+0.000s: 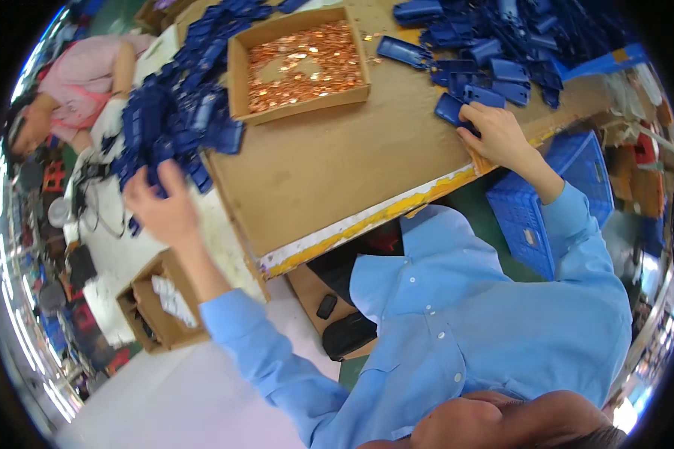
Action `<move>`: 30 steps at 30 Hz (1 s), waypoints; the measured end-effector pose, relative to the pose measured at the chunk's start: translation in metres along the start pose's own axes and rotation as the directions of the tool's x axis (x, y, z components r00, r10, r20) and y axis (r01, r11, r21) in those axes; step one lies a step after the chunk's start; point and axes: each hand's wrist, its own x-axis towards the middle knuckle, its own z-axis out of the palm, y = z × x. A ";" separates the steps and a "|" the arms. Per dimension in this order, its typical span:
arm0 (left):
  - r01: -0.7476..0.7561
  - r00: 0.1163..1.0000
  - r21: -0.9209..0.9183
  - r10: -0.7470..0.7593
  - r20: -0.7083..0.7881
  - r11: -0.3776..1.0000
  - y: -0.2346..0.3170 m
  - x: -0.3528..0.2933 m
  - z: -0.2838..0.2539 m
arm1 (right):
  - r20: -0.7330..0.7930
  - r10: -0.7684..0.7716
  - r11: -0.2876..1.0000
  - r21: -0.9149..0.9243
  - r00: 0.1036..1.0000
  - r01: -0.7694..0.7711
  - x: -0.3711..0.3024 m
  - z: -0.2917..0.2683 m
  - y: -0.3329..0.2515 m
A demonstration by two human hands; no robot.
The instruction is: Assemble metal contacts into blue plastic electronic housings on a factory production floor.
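Observation:
My left hand (165, 209) is raised at the left, slightly blurred, fingers apart and nothing visible in it. It is beside a heap of blue plastic casings (153, 127) left of the work table. Over the table's right part, my right hand (498, 135) has its fingers closed on a blue plastic casing (449, 110). That casing lies near another pile of blue casings (487, 52) at the far right. Between the two heaps stands a shallow cardboard box (299, 112) holding many small copper-coloured metal pieces (307, 63).
The brown-covered table (314, 179) has a worn yellow and white front edge. A blue plastic crate (520, 217) stands below at the right. Another cardboard box (144, 307) with white pieces sits at lower left. A person in pink (90, 75) works at the far left.

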 end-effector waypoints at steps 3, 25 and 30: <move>-0.127 0.988 -0.377 0.150 0.032 0.917 0.059 -0.056 -0.027 | -0.021 -0.071 0.996 0.057 0.997 0.072 0.005 0.010 -0.005; 0.757 0.583 -0.585 -0.104 0.806 -0.290 0.113 -0.243 -0.089 | -0.107 -0.439 0.706 0.573 0.892 0.416 0.125 -0.056 -0.166; 0.727 0.578 -0.542 -0.050 0.814 -0.422 0.107 -0.259 -0.093 | -0.082 -0.339 0.924 0.158 0.937 0.348 0.245 -0.014 -0.135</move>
